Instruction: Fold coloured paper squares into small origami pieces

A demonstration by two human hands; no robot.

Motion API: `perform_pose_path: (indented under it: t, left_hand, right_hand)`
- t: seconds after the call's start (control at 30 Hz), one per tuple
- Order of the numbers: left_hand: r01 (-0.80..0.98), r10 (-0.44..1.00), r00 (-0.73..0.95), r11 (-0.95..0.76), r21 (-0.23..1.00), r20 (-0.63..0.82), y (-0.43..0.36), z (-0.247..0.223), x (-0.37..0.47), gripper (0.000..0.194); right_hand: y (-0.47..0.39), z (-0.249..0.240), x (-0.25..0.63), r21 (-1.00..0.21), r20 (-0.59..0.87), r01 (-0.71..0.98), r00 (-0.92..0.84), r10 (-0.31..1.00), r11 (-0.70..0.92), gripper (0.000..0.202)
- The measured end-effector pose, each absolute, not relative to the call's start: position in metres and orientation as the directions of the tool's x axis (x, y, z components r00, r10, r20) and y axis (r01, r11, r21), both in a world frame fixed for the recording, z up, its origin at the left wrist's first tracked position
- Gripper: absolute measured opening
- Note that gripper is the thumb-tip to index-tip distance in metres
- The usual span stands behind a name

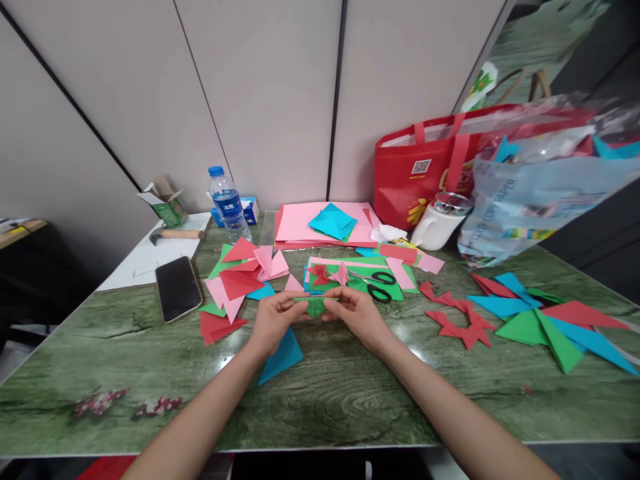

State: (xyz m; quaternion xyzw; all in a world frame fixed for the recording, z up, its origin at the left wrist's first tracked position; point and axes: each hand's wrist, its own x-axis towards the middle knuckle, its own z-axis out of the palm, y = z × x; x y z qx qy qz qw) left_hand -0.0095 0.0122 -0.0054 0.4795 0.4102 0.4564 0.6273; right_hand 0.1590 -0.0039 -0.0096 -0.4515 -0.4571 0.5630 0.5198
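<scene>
Between my two hands is a small folded piece of green paper (315,307), held just above the table. My left hand (276,319) pinches its left end, thumb in front and fingers behind. On the other end my right hand (356,315) grips it the same way. Below my left hand lies a blue paper piece (284,357). Left of it is a loose heap of red, pink and green folded papers (239,280). Black-handled scissors (379,287) rest on stacked coloured sheets (345,267) behind my right hand.
A phone (179,288), a hammer (177,234) and a water bottle (229,203) are at left. Pink sheets (295,223) lie at the back. To the right are a white mug (435,225), a red bag (400,180), a red paper ring (460,321) and folded pieces (530,330).
</scene>
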Motion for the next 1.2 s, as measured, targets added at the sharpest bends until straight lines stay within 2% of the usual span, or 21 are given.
perform_pose_path:
  t: [0.13, 0.27, 0.4, 0.53, 0.7, 0.83, 1.0, 1.2]
  left_hand:
    - [-0.249, 0.952, 0.277, 0.204, 0.947, -0.132, 0.01, -0.003, -0.008, 0.024]
    - [-0.299, 0.94, 0.28, 0.28, 0.912, -0.196, 0.009, 0.001, -0.006, 0.024]
    - [-0.307, 0.952, 0.254, 0.246, 0.919, -0.17, 0.009, -0.001, -0.005, 0.024]
    - [-0.298, 0.944, 0.282, 0.258, 0.919, -0.173, 0.011, -0.002, -0.006, 0.026]
    - [-0.267, 0.923, 0.331, 0.289, 0.919, -0.195, 0.01, -0.002, -0.005, 0.033]
    - [-0.237, 0.947, 0.267, 0.245, 0.94, -0.18, 0.009, -0.005, -0.004, 0.031]
    - [-0.185, 0.974, 0.201, 0.147, 0.972, -0.109, 0.009, -0.006, -0.003, 0.025]
    - [-0.146, 0.971, 0.228, 0.105, 0.984, -0.069, 0.009, -0.002, -0.004, 0.025]
  right_hand:
    - [-0.005, -0.011, 0.158, -0.992, 0.013, -0.123, -0.017, 1.0, 0.011, 0.025]
    - [-0.004, -0.014, 0.158, -0.989, 0.005, -0.148, 0.023, 1.0, 0.008, 0.025]
    - [-0.004, -0.014, 0.159, -0.988, -0.033, -0.147, -0.052, 0.998, -0.04, 0.028]
    - [-0.005, -0.015, 0.159, -0.994, 0.007, -0.11, -0.145, 0.989, -0.009, 0.038]
    - [-0.006, -0.019, 0.157, -0.998, 0.014, -0.056, -0.12, 0.993, 0.007, 0.03]
    - [-0.007, -0.019, 0.156, -0.998, -0.006, -0.058, -0.135, 0.991, -0.014, 0.03]
    - [-0.006, -0.022, 0.153, -0.987, 0.001, -0.157, -0.117, 0.993, -0.017, 0.027]
    - [-0.006, -0.02, 0.154, -0.993, 0.065, -0.097, -0.048, 0.997, 0.06, 0.027]
